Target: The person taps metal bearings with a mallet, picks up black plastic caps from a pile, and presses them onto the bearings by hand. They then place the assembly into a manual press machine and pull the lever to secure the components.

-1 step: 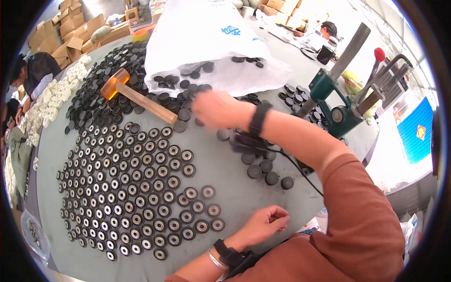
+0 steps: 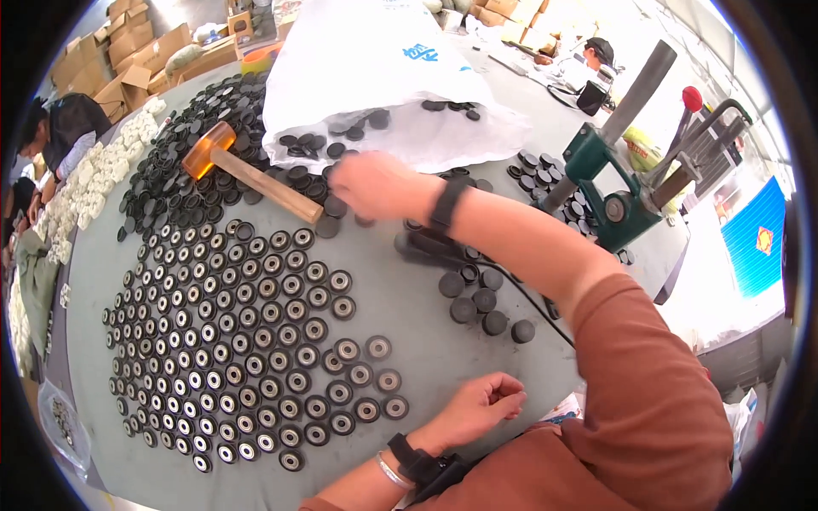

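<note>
My right hand (image 2: 379, 186) is stretched over the far middle of the table, at the heap of black round caps (image 2: 175, 192) by the mouth of a white sack (image 2: 366, 77). Its fingers are blurred and partly hidden, so what they hold cannot be told. Near the front edge my left hand (image 2: 481, 404) rests on the grey table (image 2: 443, 362), fingers curled in, with nothing visible in them. To its left lie rows of black rings with metal bearings (image 2: 230, 341). A mallet with an amber head (image 2: 209, 152) and wooden handle lies on the heap.
A green hand press (image 2: 609, 192) with a red-knobbed lever stands at the right. Several black caps (image 2: 484, 300) lie below my right forearm. A clear plastic bag (image 2: 64, 426) sits at the lower left. Other people (image 2: 72, 132) are at the far left and far right.
My right hand and forearm have moved a little to the left, toward the end of the mallet's handle. My left hand stays where it was.
</note>
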### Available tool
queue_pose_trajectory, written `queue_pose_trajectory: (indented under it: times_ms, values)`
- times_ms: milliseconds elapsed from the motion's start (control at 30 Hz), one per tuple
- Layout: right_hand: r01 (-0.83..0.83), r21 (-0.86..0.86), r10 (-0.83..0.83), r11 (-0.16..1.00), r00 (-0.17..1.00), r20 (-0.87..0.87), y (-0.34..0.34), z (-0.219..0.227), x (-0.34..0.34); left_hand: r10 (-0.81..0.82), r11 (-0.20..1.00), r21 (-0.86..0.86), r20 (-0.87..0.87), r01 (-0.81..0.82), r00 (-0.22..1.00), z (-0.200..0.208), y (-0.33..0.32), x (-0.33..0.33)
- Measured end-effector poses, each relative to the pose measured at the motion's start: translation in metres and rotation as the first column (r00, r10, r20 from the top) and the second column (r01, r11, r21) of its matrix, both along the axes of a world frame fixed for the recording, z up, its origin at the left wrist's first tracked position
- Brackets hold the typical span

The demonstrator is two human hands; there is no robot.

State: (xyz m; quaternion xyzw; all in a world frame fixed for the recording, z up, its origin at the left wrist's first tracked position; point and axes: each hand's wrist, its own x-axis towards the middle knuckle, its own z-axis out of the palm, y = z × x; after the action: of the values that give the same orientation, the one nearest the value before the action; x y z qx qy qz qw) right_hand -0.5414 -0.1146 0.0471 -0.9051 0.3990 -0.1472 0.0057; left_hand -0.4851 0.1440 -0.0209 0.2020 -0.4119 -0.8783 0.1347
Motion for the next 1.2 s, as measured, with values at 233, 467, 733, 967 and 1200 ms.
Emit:
queue_pose_trajectory:
  times_ms: [233, 467, 733, 967, 1200]
  values:
    - [0.174, 0.121, -0.156, 0.977, 0.977, -0.146, -0.087, -0.034, 0.069, 0.132, 0.991, 0.053, -0.149, -0.125, 0.980, -0.012, 0.008, -0.001]
    - [0.056, 0.331, -0.150, 0.942, 0.952, 0.266, -0.010, -0.008, 0.034, 0.030, 0.999, 0.025, -0.017, -0.030, 0.999, -0.004, 0.000, 0.005]
    - [-0.053, 0.926, -0.470, 0.374, 0.850, 0.238, 0.071, -0.018, 0.013, 0.047, 0.998, -0.030, -0.041, -0.048, 0.998, -0.008, 0.001, 0.000]
    - [-0.017, 0.908, -0.427, 0.418, 0.879, 0.213, 0.059, -0.024, 0.023, 0.069, 0.996, -0.058, -0.026, -0.070, 0.997, -0.004, 0.000, 0.004]
    - [0.066, 0.926, -0.384, 0.372, 0.919, 0.089, 0.047, -0.020, 0.022, 0.052, 0.999, 0.013, -0.043, -0.051, 0.998, -0.008, 0.002, 0.000]
